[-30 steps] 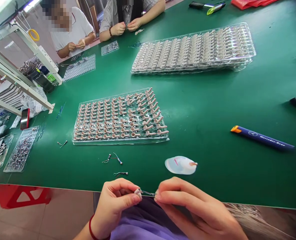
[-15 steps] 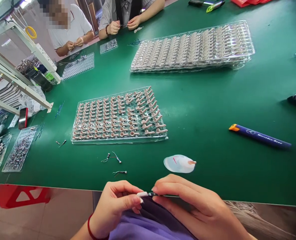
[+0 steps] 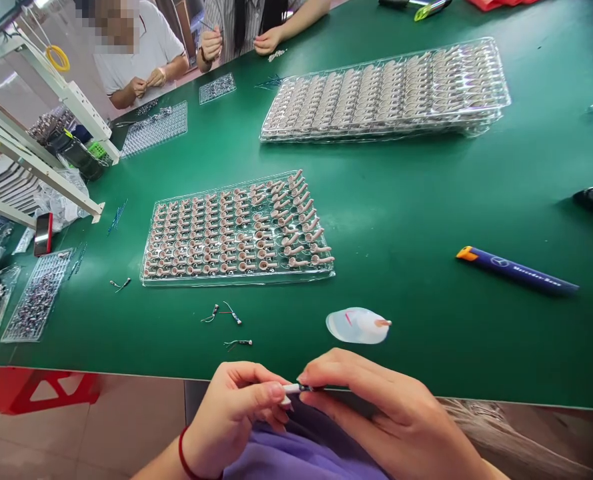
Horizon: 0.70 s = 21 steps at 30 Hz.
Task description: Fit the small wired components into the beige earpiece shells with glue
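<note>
At the table's near edge my left hand [image 3: 243, 410] pinches a small white stem-shaped plastic piece [image 3: 291, 389], which looks like an earbud shell. My right hand [image 3: 376, 407] is closed with its fingertips on a small dark circuit board [image 3: 305, 388] at the shell's right end. The fingers partly hide both parts, so how deep the board sits in the shell cannot be told. Just beyond my hands lie a translucent oval dish [image 3: 351, 325] with a pinkish-brown tip, and several small wired boards [image 3: 235, 317].
A clear tray of beige earbud shells [image 3: 226, 230] lies mid-table, with stacked filled trays [image 3: 386, 93] behind. A blue box cutter [image 3: 521, 270] lies right. At left are a tray of small parts [image 3: 39, 297], a phone [image 3: 43, 235] and a metal frame [image 3: 71, 187]. Two people work across the table.
My right fingertips have shifted slightly left, nearer to my left hand, with the board still against the white shell. Across the table, a co-worker's hand has risen with a thin tool.
</note>
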Each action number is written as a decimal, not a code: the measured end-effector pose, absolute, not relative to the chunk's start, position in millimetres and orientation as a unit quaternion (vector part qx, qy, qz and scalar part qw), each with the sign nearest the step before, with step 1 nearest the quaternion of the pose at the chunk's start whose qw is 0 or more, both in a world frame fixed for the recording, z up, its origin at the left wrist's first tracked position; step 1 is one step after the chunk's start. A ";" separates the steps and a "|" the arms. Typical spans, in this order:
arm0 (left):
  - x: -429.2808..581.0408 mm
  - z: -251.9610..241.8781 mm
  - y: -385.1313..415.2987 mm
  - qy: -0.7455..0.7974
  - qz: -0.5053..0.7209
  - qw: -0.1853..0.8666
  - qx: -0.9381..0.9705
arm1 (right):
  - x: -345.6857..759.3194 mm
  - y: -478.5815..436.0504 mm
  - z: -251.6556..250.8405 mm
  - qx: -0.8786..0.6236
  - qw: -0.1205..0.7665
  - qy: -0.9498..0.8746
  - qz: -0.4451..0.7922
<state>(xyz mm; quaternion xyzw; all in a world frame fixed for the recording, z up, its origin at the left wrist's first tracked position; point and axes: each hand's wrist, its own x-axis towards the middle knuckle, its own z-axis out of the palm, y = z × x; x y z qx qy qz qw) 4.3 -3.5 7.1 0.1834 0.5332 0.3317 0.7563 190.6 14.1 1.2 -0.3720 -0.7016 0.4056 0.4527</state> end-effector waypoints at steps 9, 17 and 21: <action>6.9 7.3 -3.8 0.525 0.327 0.769 0.164 | 193.2 9.3 -4.7 -0.401 0.425 -0.679 0.445; 7.5 7.2 -8.5 0.518 0.345 0.747 0.233 | 194.8 10.6 -6.3 -0.334 0.450 -0.689 0.460; 6.8 3.4 -11.6 0.525 0.344 0.721 0.293 | 192.8 8.0 -6.0 -0.338 0.464 -0.678 0.459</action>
